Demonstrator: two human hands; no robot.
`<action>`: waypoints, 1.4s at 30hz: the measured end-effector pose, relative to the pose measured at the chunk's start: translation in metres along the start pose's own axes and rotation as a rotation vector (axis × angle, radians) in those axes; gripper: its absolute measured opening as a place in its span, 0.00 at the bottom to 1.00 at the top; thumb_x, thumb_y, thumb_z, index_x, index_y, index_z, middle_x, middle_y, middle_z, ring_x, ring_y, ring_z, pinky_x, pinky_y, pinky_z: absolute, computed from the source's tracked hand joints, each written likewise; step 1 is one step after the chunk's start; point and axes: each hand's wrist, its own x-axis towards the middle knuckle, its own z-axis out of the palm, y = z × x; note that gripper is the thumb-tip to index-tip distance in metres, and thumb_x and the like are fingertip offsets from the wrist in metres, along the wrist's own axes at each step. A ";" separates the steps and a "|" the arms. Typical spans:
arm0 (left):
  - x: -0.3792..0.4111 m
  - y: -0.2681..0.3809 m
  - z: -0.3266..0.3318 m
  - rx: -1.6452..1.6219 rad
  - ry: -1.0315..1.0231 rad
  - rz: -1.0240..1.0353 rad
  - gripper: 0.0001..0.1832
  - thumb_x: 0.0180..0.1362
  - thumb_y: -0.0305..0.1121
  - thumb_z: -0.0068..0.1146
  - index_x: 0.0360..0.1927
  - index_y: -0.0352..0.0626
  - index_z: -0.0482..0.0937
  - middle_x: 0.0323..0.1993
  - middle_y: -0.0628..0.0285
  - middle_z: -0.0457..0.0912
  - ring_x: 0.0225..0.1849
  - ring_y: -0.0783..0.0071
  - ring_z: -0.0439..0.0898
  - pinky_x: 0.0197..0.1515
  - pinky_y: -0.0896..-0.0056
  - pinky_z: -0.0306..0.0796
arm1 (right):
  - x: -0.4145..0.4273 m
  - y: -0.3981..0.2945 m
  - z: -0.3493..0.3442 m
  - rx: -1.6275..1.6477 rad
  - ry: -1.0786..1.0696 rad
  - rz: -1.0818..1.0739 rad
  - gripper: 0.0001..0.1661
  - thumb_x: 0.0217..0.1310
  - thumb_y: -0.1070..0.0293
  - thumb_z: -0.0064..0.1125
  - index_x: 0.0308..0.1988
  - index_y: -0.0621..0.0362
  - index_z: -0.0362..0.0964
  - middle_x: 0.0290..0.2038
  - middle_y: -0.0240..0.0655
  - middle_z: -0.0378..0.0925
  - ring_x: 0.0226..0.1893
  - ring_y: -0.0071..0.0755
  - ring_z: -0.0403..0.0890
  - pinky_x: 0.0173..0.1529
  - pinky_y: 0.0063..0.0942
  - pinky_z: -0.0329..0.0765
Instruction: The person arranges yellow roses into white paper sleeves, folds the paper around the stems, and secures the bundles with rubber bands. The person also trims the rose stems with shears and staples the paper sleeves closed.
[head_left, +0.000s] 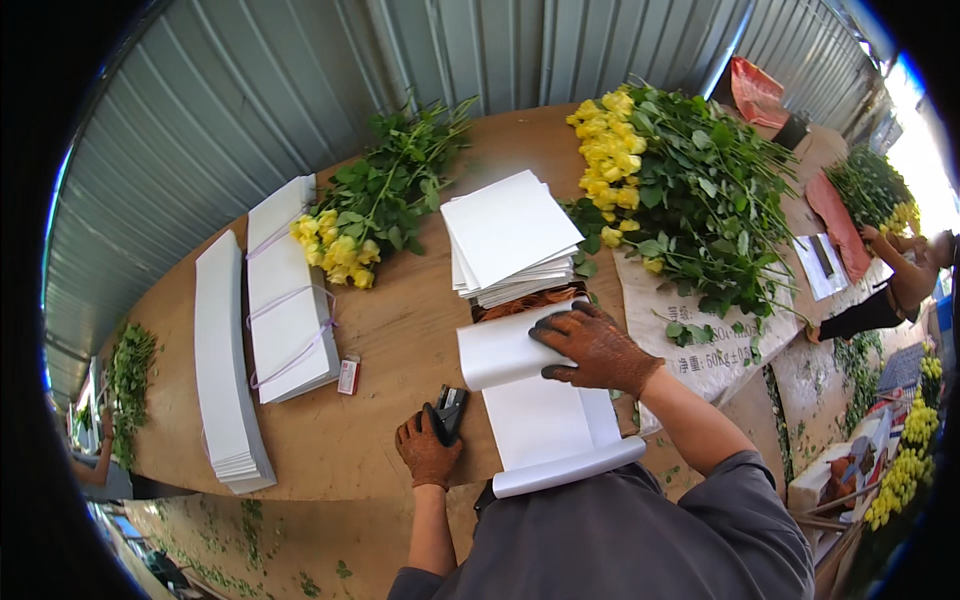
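My left hand (429, 447), in a brown-and-black work glove, holds a black stapler (451, 409) near the table's front edge. My right hand (596, 346), in a matching glove, lies over the folded far end of a white wrapping sheet (536, 420), fingers at its far edge and thumb at the near one. The sheet's near end curls up against my body. Just beyond is a stack of white square sheets (514, 229), resting on something dark and brownish, mostly covered. A small red-and-white box (349, 375) lies left of the stapler.
Two stacks of long white sheets (225, 360) lie left, one tied with purple string. Yellow roses (337, 247) lie beside them; a larger rose pile (697, 180) sits right on a printed sack (694, 352). Corrugated metal wall (450, 52) stands behind. Other people (892, 285) are at both sides.
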 end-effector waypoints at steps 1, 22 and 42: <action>0.000 0.003 -0.001 0.002 0.033 0.044 0.50 0.39 0.49 0.76 0.68 0.46 0.66 0.62 0.50 0.69 0.65 0.51 0.67 0.64 0.48 0.66 | -0.005 0.006 -0.006 0.005 0.107 -0.019 0.34 0.58 0.53 0.66 0.61 0.54 0.70 0.55 0.43 0.74 0.58 0.48 0.72 0.69 0.46 0.61; 0.001 0.118 -0.044 0.184 -0.526 0.708 0.50 0.50 0.60 0.66 0.75 0.63 0.56 0.76 0.44 0.46 0.77 0.39 0.43 0.70 0.29 0.48 | -0.004 0.369 -0.104 -0.364 0.146 0.939 0.49 0.49 0.57 0.68 0.68 0.55 0.56 0.64 0.51 0.67 0.64 0.57 0.68 0.63 0.53 0.69; 0.000 0.110 -0.029 0.016 -0.435 0.698 0.51 0.47 0.61 0.69 0.74 0.64 0.59 0.76 0.50 0.48 0.77 0.42 0.44 0.67 0.37 0.63 | -0.069 0.209 -0.060 -0.172 -0.213 0.524 0.29 0.54 0.58 0.61 0.56 0.55 0.71 0.50 0.46 0.79 0.54 0.53 0.77 0.60 0.46 0.72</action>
